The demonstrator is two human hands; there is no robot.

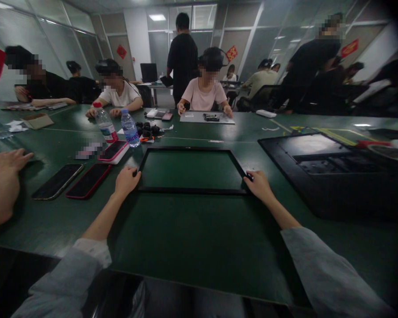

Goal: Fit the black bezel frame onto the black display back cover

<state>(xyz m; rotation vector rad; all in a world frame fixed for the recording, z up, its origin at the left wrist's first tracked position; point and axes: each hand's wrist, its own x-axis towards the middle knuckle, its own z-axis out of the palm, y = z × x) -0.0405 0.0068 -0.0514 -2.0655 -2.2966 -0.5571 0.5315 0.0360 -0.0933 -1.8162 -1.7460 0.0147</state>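
Observation:
A thin black rectangular bezel, like a monitor's front frame, is in front of me, with the green tabletop showing through its opening. My left hand is closed around its left side. On the opposite side, my right hand grips the right bar near the lower corner. Whether the bezel rests on the table or is held slightly above it, I cannot tell.
Left of the bezel lie a red-edged phone, a dark phone and a pink-cased phone. Two bottles stand behind them. A large black panel lies at right. A neighbour's hand is at far left; people sit opposite.

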